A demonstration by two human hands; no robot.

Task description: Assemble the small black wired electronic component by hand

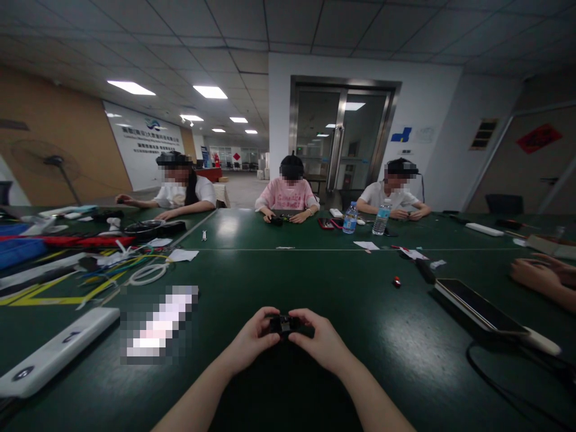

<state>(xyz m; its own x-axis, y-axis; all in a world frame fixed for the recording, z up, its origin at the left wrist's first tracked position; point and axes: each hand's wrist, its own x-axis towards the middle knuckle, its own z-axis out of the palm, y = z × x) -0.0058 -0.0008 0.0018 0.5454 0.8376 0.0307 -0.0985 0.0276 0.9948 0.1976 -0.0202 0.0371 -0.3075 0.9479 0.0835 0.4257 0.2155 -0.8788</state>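
Between my two hands, just above the green table, is a small black object with a greyish metallic middle; its exact kind is too small and dark to make out. My left hand pinches its left side with thumb and fingers. On the opposite side, my right hand grips it the same way. Part of the object is hidden behind my fingers. A blurred-out bright screen lies to the left of my left hand.
At left lie a white power strip, a coiled white cable and blue trays. At right are a phone, black cable and small red item. Bottles stand farther back. Several people sit around; a co-worker's hands are at right.
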